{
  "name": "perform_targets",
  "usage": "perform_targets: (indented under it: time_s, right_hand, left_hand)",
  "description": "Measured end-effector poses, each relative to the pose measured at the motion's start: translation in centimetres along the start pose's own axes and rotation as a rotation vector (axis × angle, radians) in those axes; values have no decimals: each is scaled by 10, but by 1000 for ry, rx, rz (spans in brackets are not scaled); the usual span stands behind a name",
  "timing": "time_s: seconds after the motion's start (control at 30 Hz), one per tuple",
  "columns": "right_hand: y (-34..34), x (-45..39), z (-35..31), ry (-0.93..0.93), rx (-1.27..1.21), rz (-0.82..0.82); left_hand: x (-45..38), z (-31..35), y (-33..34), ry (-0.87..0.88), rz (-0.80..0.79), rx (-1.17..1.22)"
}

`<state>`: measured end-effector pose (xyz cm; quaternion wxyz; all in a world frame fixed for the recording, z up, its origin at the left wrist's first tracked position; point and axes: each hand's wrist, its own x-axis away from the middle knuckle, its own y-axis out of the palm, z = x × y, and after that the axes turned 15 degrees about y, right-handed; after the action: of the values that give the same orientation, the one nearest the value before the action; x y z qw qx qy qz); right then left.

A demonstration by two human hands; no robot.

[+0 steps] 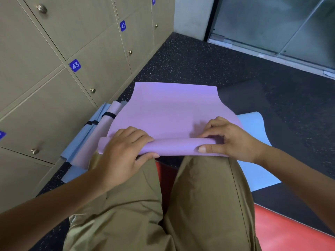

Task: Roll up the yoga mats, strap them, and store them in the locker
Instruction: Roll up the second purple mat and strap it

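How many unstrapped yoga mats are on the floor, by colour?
Lilac foam mat, partly rolled: 1
Light blue foam mat beneath it: 1
Dark grey mat: 1
Red mat: 1
Total: 4

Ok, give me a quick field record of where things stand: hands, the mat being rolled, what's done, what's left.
left hand: grips the rolled near edge of the purple mat
right hand: pinches the same roll, thumb under
purple mat: only the first turn rolled, the rest flat on the floor
blue mat: flat, under the purple one
strapped rolls: lying by the lockers, black straps on
locker doors: all in view closed
next, likely: roll forward
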<state>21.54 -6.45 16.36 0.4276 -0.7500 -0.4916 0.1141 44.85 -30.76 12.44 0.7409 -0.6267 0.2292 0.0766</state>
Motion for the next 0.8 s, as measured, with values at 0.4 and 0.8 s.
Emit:
perform_targets:
  time_s: [0.4,0.8]
  right_hand:
    - [44,20,-10,-23,410,655]
    - [23,-7,-13,131,287,366]
  left_hand:
    - [-22,-33,0,-148,-197,291]
    - [-31,-23,-8,-149,-137,101]
